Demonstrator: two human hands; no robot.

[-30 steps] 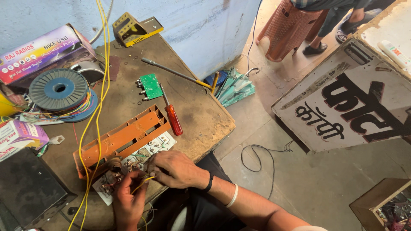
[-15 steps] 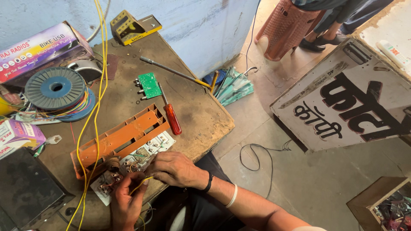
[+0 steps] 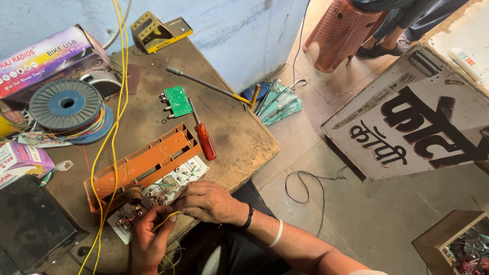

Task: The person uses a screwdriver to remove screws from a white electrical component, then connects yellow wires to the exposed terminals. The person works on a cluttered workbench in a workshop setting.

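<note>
Two hands wiring the back of a white switch plate at the near edge of a worn workbench.

Head view: the white switch plate (image 3: 163, 191) lies face down, touching the near side of an orange plastic frame (image 3: 142, 165). The right hand (image 3: 211, 202) rests closed over the plate's near end, fingers curled and pressing it down. The left hand (image 3: 147, 242), just nearer than the plate, pinches a thin yellow wire (image 3: 165, 220) between thumb and fingertips, its end aimed at the terminals. A red-handled screwdriver (image 3: 204, 137) lies just beyond the frame's right end, a small green circuit board (image 3: 177, 100) farther beyond, a grey wire spool (image 3: 65, 104) well to the frame's far left. To do this well, I judge, keep the plate pinned flat and seat the bare wire end fully into one terminal, clear of its neighbours.
</note>
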